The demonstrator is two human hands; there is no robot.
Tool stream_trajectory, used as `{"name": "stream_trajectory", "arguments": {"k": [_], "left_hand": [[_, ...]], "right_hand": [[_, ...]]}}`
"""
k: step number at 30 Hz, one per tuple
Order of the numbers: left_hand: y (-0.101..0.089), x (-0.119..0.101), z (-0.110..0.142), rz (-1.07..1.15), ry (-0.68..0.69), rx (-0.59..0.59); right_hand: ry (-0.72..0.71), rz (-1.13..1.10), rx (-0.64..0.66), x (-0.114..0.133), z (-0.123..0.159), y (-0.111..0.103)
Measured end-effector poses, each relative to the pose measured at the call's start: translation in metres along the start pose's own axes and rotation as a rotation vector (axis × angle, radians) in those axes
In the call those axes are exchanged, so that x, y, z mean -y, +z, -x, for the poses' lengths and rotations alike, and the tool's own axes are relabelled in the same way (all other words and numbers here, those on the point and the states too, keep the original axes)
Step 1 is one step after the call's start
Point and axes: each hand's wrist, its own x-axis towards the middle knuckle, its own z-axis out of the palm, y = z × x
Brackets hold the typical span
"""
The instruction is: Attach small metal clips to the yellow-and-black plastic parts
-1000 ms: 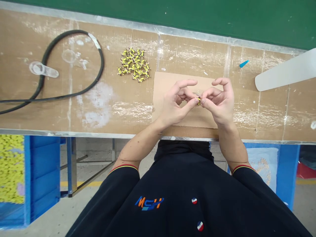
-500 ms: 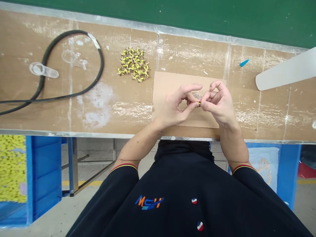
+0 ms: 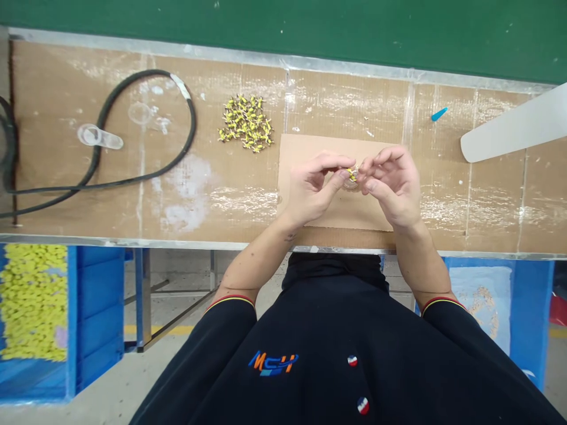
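My left hand [image 3: 312,186] is over the cardboard sheet [image 3: 301,150], thumb and forefinger pinched on a small yellow piece [image 3: 352,173] with pale and dark bits. Close at its right side is my right hand [image 3: 392,183], fingers curled and thumb a little apart from the fingertips. Whether those fingertips touch the piece is hard to make out. Just below the piece, a small clear round object [image 3: 350,184] shows partly behind the fingers. Left of the sheet lies a loose pile of similar small yellow pieces [image 3: 247,123] with dark and white ends.
A black cable [image 3: 194,127] loops across the left of the bench, with a clear plastic scoop [image 3: 101,137] on it. To the right are a blue tapered cap [image 3: 439,114] and a white cylinder [image 3: 509,127]. Blue bins [image 3: 97,319] stand below the front edge, one holding many yellow pieces.
My right thumb and fingertips have parted from their pinch. The yellow piece shows more between the hands, slightly farther from me. The view has shifted a little left.
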Motion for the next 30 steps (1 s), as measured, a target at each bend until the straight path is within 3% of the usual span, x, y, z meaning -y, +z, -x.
{"name": "stream_trajectory", "arguments": {"k": [6,16,22,30], "left_hand": [[0.0003,0.0032,-0.0027,-0.018,0.113,-0.002],[0.0021,0.0028,-0.0008,-0.006,0.138,0.0],[0.0014,0.0007,-0.0009,0.0,0.143,0.024],[0.0012,-0.004,-0.0029,0.044,0.175,0.031]], "right_hand": [[-0.012,-0.057,0.065,0.001,0.0027,0.003],[-0.336,0.153,-0.035,-0.0015,0.0047,0.0045],[-0.442,0.32,-0.056,-0.004,0.0065,0.0014],[-0.454,0.238,-0.082,-0.0061,0.0073,0.0041]]}}
